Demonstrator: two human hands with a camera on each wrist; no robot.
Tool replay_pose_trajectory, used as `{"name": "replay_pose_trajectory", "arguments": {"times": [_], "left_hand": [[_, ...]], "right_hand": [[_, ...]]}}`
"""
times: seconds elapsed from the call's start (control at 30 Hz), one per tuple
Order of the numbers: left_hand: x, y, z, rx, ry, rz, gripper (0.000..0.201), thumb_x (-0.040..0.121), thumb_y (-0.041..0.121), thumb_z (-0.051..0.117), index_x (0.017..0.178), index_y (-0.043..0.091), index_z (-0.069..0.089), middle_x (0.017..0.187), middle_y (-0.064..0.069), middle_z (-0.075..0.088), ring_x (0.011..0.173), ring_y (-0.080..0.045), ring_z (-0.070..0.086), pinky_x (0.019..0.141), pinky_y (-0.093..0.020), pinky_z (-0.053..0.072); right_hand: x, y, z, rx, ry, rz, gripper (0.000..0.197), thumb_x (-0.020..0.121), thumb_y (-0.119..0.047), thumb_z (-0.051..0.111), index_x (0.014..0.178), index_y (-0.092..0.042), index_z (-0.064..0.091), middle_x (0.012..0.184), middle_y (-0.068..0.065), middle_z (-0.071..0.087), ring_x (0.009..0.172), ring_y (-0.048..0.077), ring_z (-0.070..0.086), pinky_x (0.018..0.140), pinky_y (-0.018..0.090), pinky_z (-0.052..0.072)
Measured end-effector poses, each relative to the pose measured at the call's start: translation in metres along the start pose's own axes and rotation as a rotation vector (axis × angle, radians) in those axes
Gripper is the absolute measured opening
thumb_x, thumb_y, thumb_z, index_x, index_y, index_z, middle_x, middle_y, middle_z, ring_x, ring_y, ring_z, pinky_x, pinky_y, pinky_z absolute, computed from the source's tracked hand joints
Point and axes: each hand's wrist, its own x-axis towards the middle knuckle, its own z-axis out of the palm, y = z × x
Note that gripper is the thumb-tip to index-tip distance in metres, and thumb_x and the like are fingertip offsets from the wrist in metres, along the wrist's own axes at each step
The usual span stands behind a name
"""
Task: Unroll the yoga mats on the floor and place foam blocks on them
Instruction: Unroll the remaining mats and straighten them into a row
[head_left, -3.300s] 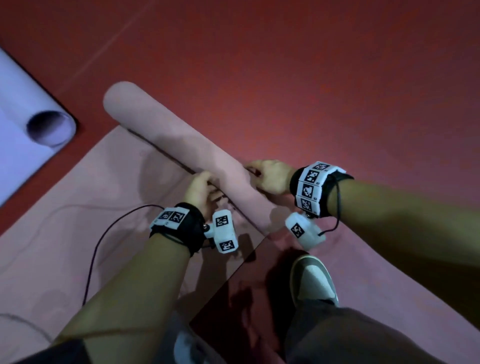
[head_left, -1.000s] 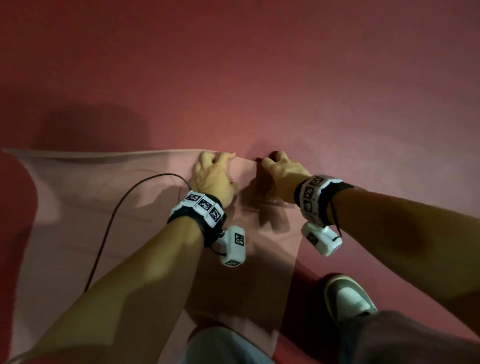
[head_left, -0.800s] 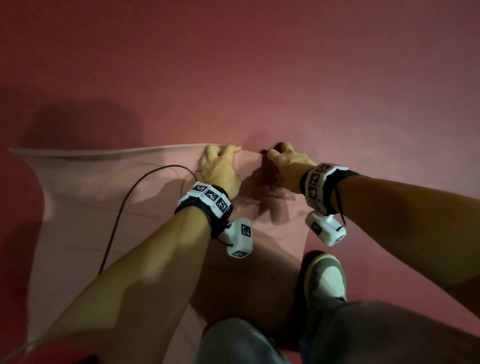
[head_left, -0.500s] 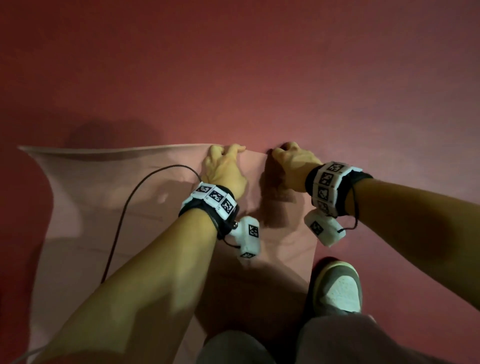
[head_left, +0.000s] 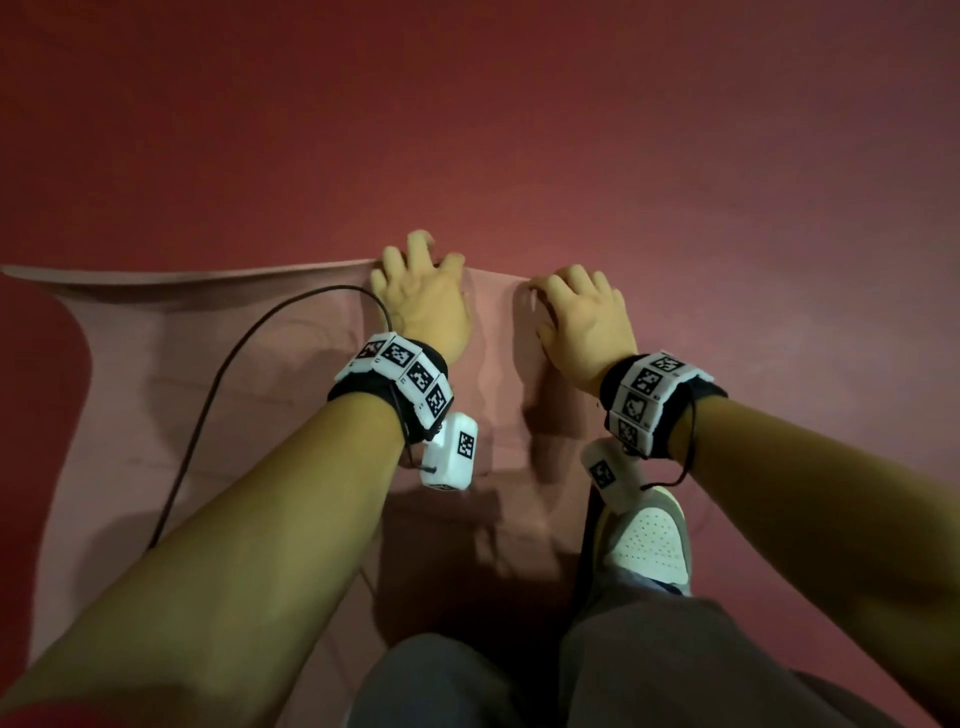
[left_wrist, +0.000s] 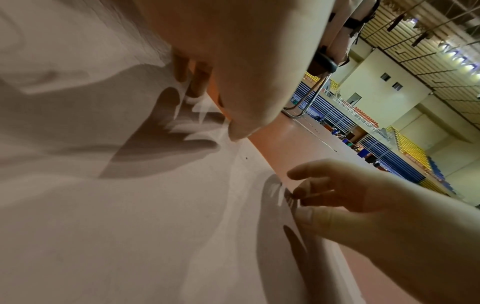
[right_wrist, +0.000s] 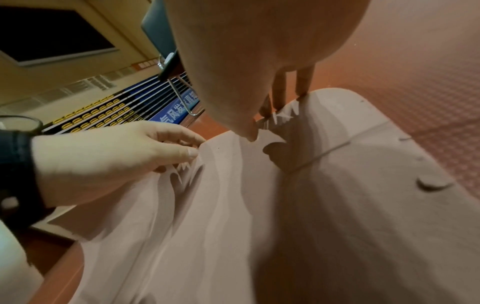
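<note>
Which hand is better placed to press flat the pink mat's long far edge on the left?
Probably the left hand: it rests on the pink mat's far edge, that stretch right beside it. The right hand sits near the right corner and would have to cross over.

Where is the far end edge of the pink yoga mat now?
In the head view, pink yoga mat ends mid-frame on the red floor, under left hand and right hand.

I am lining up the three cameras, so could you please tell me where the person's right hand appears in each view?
Head: right hand, right of centre, at the mat's far edge.
Left wrist: lower right, fingertips at that edge.
Right wrist: top centre, seen from below.
Shared landmark: the mat's far edge against the red floor.
</note>
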Motion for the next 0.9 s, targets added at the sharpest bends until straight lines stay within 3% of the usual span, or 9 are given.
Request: {"name": "replay_pose_trajectory", "arguments": {"times": [0.2, 0.37, 0.5, 0.6, 0.7, 0.77, 0.9], "left_hand": [[0.008, 0.005, -0.005, -0.005, 0.015, 0.105, 0.023, 0.094, 0.030, 0.056, 0.113, 0.030, 0.068, 0.132, 0.002, 0.047, 0.120, -0.028, 0.039, 0.092, -0.043, 0.031], [0.013, 0.017, -0.003, -0.071, -0.141, 0.132, 0.026, 0.102, 0.038, 0.045, 0.111, 0.028, 0.068, 0.113, 0.002, 0.059, 0.111, -0.025, 0.048, 0.091, -0.041, 0.037], [0.012, 0.017, -0.009, -0.107, -0.193, 0.118, 0.026, 0.102, 0.037, 0.043, 0.108, 0.030, 0.067, 0.110, 0.002, 0.066, 0.113, -0.027, 0.049, 0.094, -0.042, 0.034], [0.017, 0.014, -0.021, -0.214, -0.262, 0.035, 0.023, 0.100, 0.036, 0.048, 0.097, 0.028, 0.069, 0.102, -0.002, 0.071, 0.111, -0.029, 0.056, 0.101, -0.045, 0.041], [0.023, 0.014, -0.034, -0.335, -0.319, -0.063, 0.027, 0.095, 0.034, 0.055, 0.071, 0.024, 0.062, 0.079, -0.001, 0.064, 0.094, -0.032, 0.064, 0.090, -0.042, 0.052], [0.026, 0.015, -0.041, -0.360, -0.376, -0.089, 0.021, 0.094, 0.029, 0.059, 0.074, 0.023, 0.064, 0.076, 0.000, 0.060, 0.094, -0.030, 0.064, 0.084, -0.033, 0.050], [0.031, 0.017, -0.051, -0.341, -0.462, -0.075, 0.012, 0.091, 0.020, 0.061, 0.087, 0.017, 0.072, 0.093, -0.003, 0.069, 0.097, -0.027, 0.062, 0.076, -0.026, 0.040]], "right_hand": [[0.011, 0.001, -0.009, 0.078, -0.088, 0.168, 0.043, 0.093, -0.014, 0.047, 0.136, -0.018, 0.050, 0.122, 0.010, 0.053, 0.109, 0.035, 0.047, 0.086, 0.041, 0.035], [0.018, 0.000, -0.012, 0.081, -0.157, 0.231, 0.033, 0.101, -0.023, 0.037, 0.126, -0.019, 0.059, 0.117, 0.008, 0.057, 0.110, 0.033, 0.048, 0.087, 0.041, 0.034], [0.019, 0.001, -0.012, 0.262, -0.167, 0.229, 0.031, 0.101, -0.025, 0.038, 0.115, -0.012, 0.063, 0.107, 0.016, 0.058, 0.104, 0.038, 0.053, 0.090, 0.043, 0.044], [0.023, 0.003, -0.023, 0.374, -0.214, 0.233, 0.025, 0.099, -0.023, 0.044, 0.105, -0.011, 0.065, 0.105, 0.017, 0.064, 0.100, 0.035, 0.057, 0.083, 0.035, 0.044], [0.030, 0.003, -0.035, 0.530, -0.300, 0.257, 0.020, 0.097, -0.020, 0.049, 0.099, -0.012, 0.067, 0.095, 0.008, 0.065, 0.091, 0.026, 0.056, 0.075, 0.027, 0.039], [0.033, 0.000, -0.037, 0.663, -0.343, 0.307, 0.015, 0.094, -0.017, 0.053, 0.094, -0.013, 0.068, 0.084, 0.001, 0.062, 0.079, 0.018, 0.054, 0.071, 0.026, 0.042], [0.032, -0.006, -0.030, 0.854, -0.455, 0.374, 0.015, 0.090, -0.008, 0.058, 0.082, -0.018, 0.064, 0.068, -0.001, 0.057, 0.057, 0.012, 0.048, 0.053, 0.022, 0.041]]}}
